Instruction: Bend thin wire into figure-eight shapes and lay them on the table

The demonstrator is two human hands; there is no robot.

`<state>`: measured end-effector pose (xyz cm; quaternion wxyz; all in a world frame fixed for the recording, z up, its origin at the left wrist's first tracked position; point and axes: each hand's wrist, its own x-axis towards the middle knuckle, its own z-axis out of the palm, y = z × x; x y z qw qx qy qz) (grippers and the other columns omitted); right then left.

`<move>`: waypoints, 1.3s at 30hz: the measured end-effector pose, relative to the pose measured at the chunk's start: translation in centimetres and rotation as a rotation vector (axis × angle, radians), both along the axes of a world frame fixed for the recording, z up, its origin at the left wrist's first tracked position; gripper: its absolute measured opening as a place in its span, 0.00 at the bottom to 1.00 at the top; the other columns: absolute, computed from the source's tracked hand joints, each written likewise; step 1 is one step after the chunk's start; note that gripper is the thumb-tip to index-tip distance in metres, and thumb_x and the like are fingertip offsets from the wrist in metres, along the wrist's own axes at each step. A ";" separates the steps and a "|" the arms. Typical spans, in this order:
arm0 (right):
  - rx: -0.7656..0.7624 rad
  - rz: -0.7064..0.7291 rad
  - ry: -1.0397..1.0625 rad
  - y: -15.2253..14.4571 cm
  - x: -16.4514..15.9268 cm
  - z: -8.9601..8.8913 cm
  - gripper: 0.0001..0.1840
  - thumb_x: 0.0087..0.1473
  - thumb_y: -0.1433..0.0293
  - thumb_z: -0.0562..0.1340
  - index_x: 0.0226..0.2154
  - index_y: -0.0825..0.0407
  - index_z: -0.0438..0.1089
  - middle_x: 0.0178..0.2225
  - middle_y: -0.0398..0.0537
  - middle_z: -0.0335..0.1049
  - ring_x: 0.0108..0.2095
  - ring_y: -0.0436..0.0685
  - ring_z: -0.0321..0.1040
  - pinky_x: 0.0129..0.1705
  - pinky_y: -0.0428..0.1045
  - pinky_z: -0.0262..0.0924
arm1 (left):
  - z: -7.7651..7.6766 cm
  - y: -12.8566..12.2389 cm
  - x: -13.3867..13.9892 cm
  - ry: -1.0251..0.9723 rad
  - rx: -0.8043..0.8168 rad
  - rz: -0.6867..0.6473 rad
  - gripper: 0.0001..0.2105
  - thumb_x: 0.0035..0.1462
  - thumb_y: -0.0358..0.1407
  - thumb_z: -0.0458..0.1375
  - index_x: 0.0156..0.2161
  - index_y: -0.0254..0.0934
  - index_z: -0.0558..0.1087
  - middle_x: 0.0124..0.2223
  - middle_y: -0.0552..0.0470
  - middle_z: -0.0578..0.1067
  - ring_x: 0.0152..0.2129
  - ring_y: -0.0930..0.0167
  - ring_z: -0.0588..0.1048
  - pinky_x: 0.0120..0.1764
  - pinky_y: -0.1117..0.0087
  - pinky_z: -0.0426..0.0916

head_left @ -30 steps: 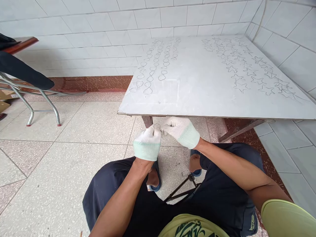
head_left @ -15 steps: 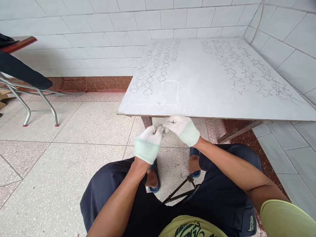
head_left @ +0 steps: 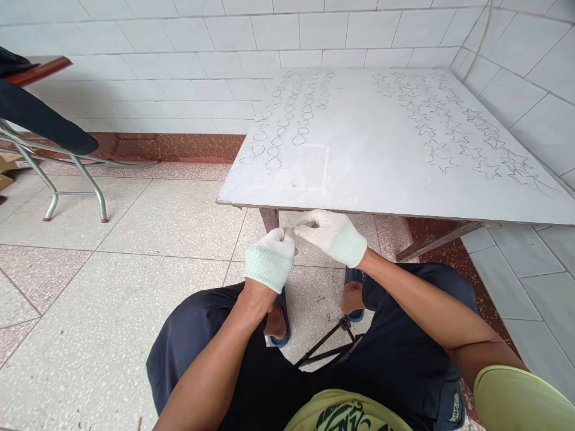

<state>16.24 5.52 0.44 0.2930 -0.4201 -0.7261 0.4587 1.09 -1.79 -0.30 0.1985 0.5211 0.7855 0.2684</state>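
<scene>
My left hand [head_left: 271, 257], in a white knitted glove with a pale green cuff, is closed on a thin wire [head_left: 306, 258]. A loop of this wire hangs below the fingers, and a small curve of it shows between the two hands. My right hand [head_left: 331, 234], gloved alike, pinches at the wire just right of the left fingertips. Both hands are in front of the table's near edge, above the floor. The fingers cover part of the wire, so its full shape is hidden.
On the white tabletop [head_left: 372, 185], rows of wire figure-eights [head_left: 273, 159] lie at the left and several wire stars [head_left: 442, 160] at the right. Tiled walls [head_left: 323, 30] stand behind and to the right. A metal-legged stool [head_left: 54, 194] is at the far left.
My right fingers have shifted slightly along the wire, opening a small gap from the left fingers. The wire loop below has swung left. The view has tilted a little.
</scene>
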 end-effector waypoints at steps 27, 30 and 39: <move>-0.107 0.113 0.048 0.3 0.5 -0.3 0.19 0.59 0.72 0.61 0.18 0.50 0.69 0.21 0.40 0.74 0.28 0.50 0.71 0.37 0.46 0.64 | 0.5 0.1 1.0 0.473 -0.047 -0.236 0.15 0.72 0.35 0.50 0.42 0.41 0.81 0.37 0.45 0.84 0.36 0.61 0.81 0.35 0.65 0.62; -0.128 0.120 0.072 0.4 0.6 -0.3 0.18 0.59 0.71 0.61 0.18 0.49 0.69 0.20 0.40 0.74 0.27 0.50 0.71 0.37 0.46 0.64 | 0.2 0.0 0.9 0.542 -0.026 -0.255 0.15 0.71 0.33 0.51 0.39 0.41 0.81 0.34 0.44 0.83 0.34 0.61 0.81 0.34 0.64 0.61; -0.133 0.134 0.117 0.6 0.8 -1.0 0.16 0.58 0.69 0.62 0.19 0.49 0.71 0.20 0.40 0.74 0.26 0.50 0.71 0.36 0.46 0.63 | -0.5 -0.4 0.4 0.606 0.009 -0.320 0.14 0.71 0.32 0.51 0.39 0.40 0.79 0.32 0.43 0.80 0.33 0.59 0.80 0.33 0.64 0.61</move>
